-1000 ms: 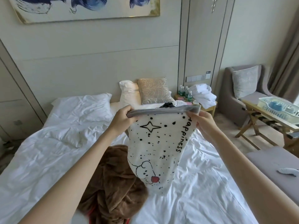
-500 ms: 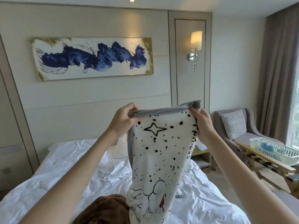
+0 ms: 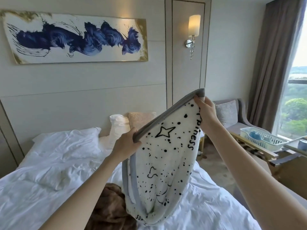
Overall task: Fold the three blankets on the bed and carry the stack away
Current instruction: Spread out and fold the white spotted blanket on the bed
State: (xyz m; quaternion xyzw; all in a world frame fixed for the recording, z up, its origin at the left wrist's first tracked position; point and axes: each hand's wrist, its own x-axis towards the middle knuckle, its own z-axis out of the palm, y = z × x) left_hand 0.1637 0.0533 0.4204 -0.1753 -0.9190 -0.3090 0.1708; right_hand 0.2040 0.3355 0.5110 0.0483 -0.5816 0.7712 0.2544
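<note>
white blanket (image 3: 166,163): held up over the bed (image 3: 49,188), hanging in a narrow drape; grey edge slanted along the top, black stars, specks and lettering on the white face; lower end down by the sheet, contact not clear.
left hand (image 3: 126,145): over the bed, fingers curled round the lower end of the grey edge, gripping it.
right hand (image 3: 206,113): above the bed's right side, higher than the left, pinching the top corner of the grey edge.
brown blanket (image 3: 109,206): crumpled on the bed near its foot, partly behind the white blanket.
pillows (image 3: 119,125): white and beige, at the bed's head.
painting (image 3: 74,39): on the wall above the bed's head.
lamp (image 3: 194,28): lit, on the wall right of the bed's head.
armchair (image 3: 232,117): right of the bed.
rack (image 3: 260,140): pale, holding blue cups, right of the bed.
</note>
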